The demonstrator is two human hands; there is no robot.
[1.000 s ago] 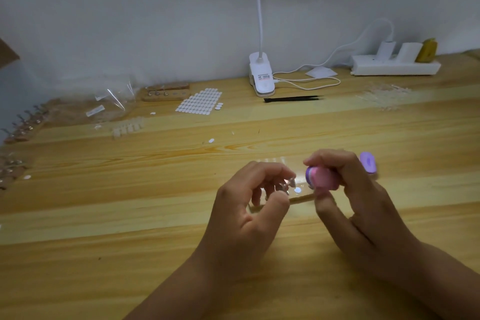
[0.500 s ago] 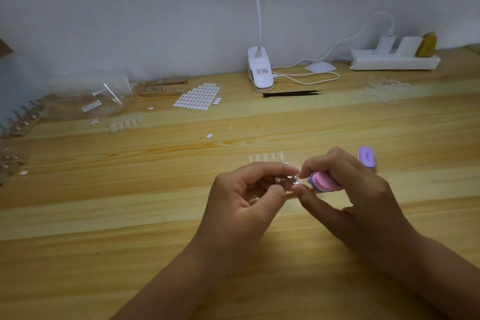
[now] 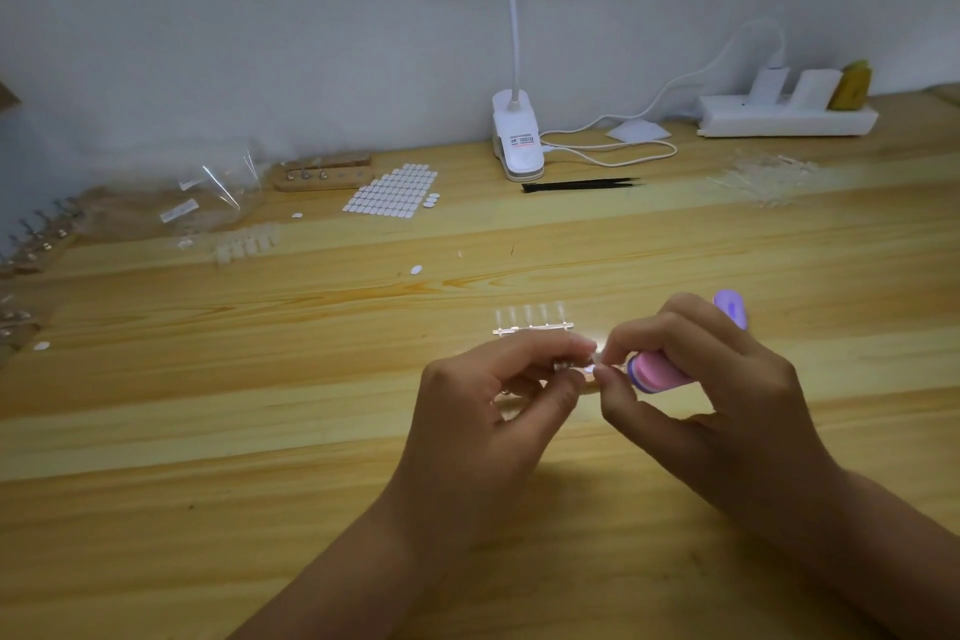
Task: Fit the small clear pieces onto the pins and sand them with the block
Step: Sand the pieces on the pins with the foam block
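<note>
My left hand [image 3: 488, 411] pinches a small metal pin [image 3: 563, 365] between thumb and forefinger, low over the wooden table [image 3: 260, 411]. My right hand [image 3: 717, 400] grips a pink and purple sanding block [image 3: 655, 370] in its palm, and its thumb and forefinger tips pinch a tiny clear piece [image 3: 592, 368] right at the pin's end. The two hands' fingertips meet there. A strip of several clear pieces [image 3: 532, 320] lies on the table just behind my hands.
At the back stand a white clip lamp [image 3: 517, 140], a power strip [image 3: 787, 114] and black tweezers [image 3: 579, 185]. A sheet of white stickers [image 3: 392, 190], a wooden pin block [image 3: 324, 174], plastic bags [image 3: 208, 200] and more clear pieces [image 3: 244, 244] lie at the back left. Pins line the left edge [image 3: 36, 244].
My right hand has tilted the block down and brought its fingertips leftward to meet my left hand's fingertips at the pin. The left hand stayed nearly in place.
</note>
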